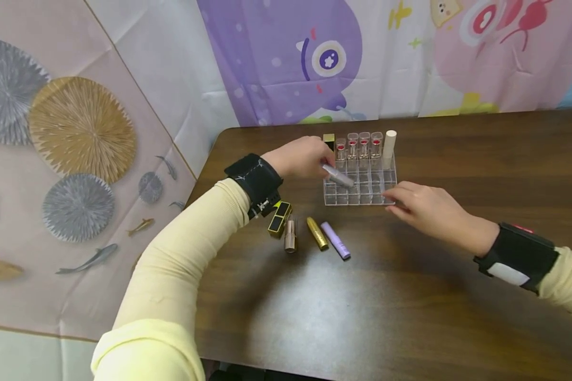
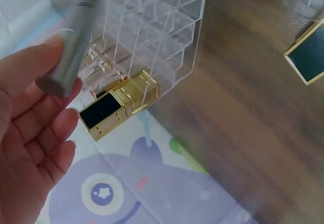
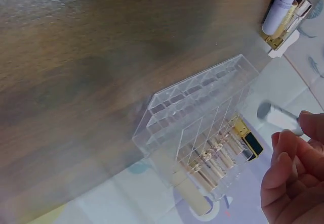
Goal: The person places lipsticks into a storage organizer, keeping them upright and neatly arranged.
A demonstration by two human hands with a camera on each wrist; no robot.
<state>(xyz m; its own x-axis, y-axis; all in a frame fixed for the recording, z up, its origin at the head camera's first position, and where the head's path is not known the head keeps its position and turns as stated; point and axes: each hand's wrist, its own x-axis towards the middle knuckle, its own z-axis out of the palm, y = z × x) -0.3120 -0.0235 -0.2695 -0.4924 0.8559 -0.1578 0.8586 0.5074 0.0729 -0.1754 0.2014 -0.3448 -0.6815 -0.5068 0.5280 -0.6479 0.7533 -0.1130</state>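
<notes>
My left hand (image 1: 305, 157) pinches a silver-grey lipstick tube (image 1: 338, 175) between thumb and fingers. The tube slants over the left part of a clear lipstick organizer (image 1: 359, 200); the left wrist view shows the same tube (image 2: 76, 42) beside the clear compartments. At the organizer's front right corner, my right hand (image 1: 426, 211) grips the edge with thumb and fingertips. That hand is outside the right wrist view. Along the organizer's back row stand a gold-and-black lipstick (image 1: 329, 141), several clear-capped red lipsticks (image 1: 364, 145) and a cream tube (image 1: 389, 144).
Left of centre on the brown table (image 1: 410, 317) lie black-and-gold lipsticks (image 1: 279, 218), a rose-gold lipstick (image 1: 291, 237), a gold bullet-shaped lipstick (image 1: 317, 234) and a lilac tube (image 1: 336, 241). A printed cloth (image 1: 276, 58) hangs behind the table.
</notes>
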